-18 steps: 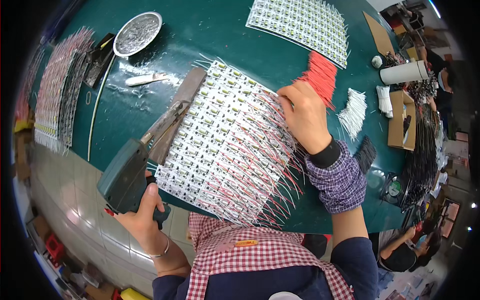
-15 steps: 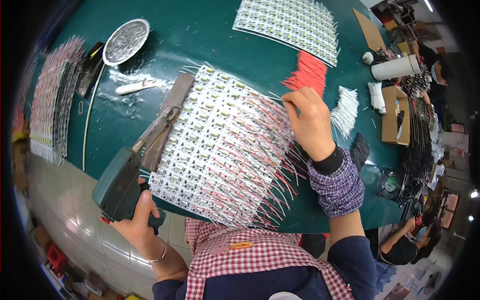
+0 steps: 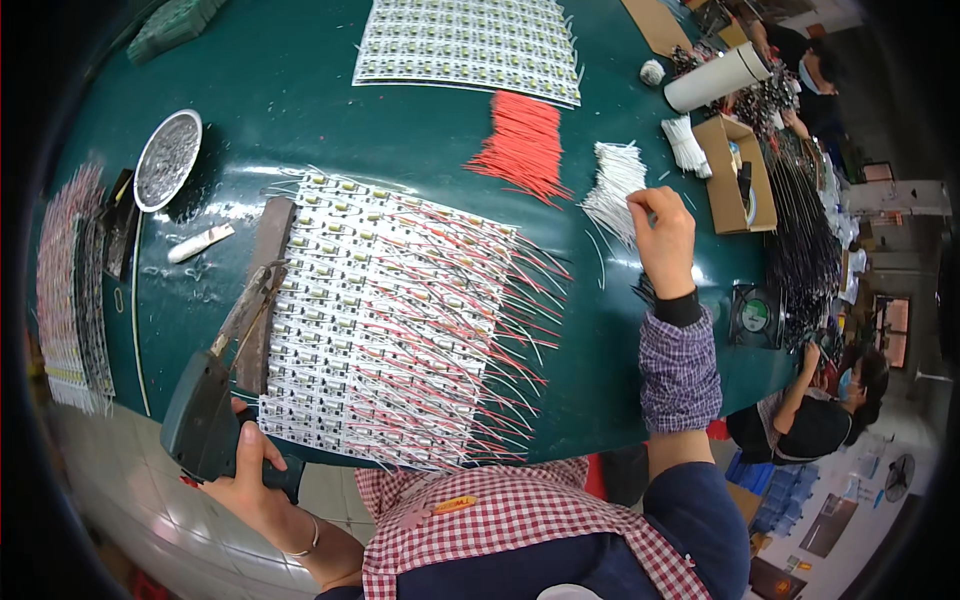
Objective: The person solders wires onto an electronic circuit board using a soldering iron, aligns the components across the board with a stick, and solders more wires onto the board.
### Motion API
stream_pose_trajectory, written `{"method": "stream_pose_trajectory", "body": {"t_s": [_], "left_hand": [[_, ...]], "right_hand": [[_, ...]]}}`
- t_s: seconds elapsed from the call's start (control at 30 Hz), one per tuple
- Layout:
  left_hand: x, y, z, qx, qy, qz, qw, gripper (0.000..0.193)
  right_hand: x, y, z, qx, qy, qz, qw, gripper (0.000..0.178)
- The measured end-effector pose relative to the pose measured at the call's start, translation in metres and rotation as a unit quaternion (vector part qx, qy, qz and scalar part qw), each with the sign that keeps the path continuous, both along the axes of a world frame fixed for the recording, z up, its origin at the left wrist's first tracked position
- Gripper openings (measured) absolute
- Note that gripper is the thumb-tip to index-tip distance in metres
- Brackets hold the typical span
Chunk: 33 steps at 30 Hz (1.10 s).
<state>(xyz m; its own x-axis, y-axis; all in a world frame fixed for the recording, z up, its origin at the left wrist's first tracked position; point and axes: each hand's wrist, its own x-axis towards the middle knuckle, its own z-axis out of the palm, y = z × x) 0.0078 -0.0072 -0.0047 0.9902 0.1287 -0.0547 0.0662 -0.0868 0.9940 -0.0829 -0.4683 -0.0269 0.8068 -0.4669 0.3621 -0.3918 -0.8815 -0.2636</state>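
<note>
My left hand [image 3: 252, 482] is wrapped round the handle of a dark green soldering gun [image 3: 198, 420]. Its metal tip reaches over a dark flat bar [image 3: 268, 330] lying along the left edge of a white circuit board panel [image 3: 325, 330]. Rows of small parts cover the panel, and red, white and black wires fan off its right side. My right hand [image 3: 668, 245] is closed in a pinch at the right of a bundle of white wires [image 3: 612, 185]; what its fingertips hold, if anything, is too small to make out. Dark wires [image 3: 645, 290] lie partly hidden behind that hand.
Red wires [image 3: 520, 140] lie beyond the panel, below a stack of white boards [image 3: 465, 45]. At left are a metal bowl [image 3: 168, 160], a white stick-like piece [image 3: 200, 243] and wired boards [image 3: 68, 310]. At right stand a cardboard box [image 3: 738, 185] and a white cylinder [image 3: 715, 78]. Co-workers sit beyond.
My right hand has moved from the panel's upper right edge to the white wires. My left hand still holds the soldering gun. The whole view has shifted.
</note>
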Motion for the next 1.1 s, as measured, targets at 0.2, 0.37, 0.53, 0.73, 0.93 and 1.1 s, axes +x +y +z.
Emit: {"method": "stream_pose_trajectory", "body": {"t_s": [0.2,0.37,0.53,0.73,0.93,1.1], "left_hand": [[-0.006,0.0,0.001,-0.024,0.004,-0.02,0.999,0.038],[-0.002,0.007,-0.004,-0.063,0.017,-0.054,0.996,0.033],[-0.002,0.006,-0.009,-0.077,0.013,-0.067,0.995,0.03],[-0.003,0.009,-0.009,-0.083,0.018,-0.09,0.992,0.031],[-0.007,0.008,-0.007,-0.089,0.017,-0.094,0.991,0.032],[-0.007,0.009,-0.007,-0.096,0.02,-0.104,0.99,0.031]], "right_hand": [[-0.031,-0.001,0.009,-0.105,-0.01,-0.058,0.993,0.002],[-0.077,-0.011,0.014,-0.097,0.038,-0.122,0.987,0.003],[-0.105,-0.012,0.006,-0.071,0.093,-0.16,0.98,0.006],[-0.109,-0.015,-0.01,-0.05,0.062,-0.138,0.987,0.01],[-0.105,-0.013,-0.013,-0.028,0.034,-0.112,0.993,0.01],[-0.105,-0.019,-0.016,-0.052,0.027,-0.079,0.995,0.008]]}}
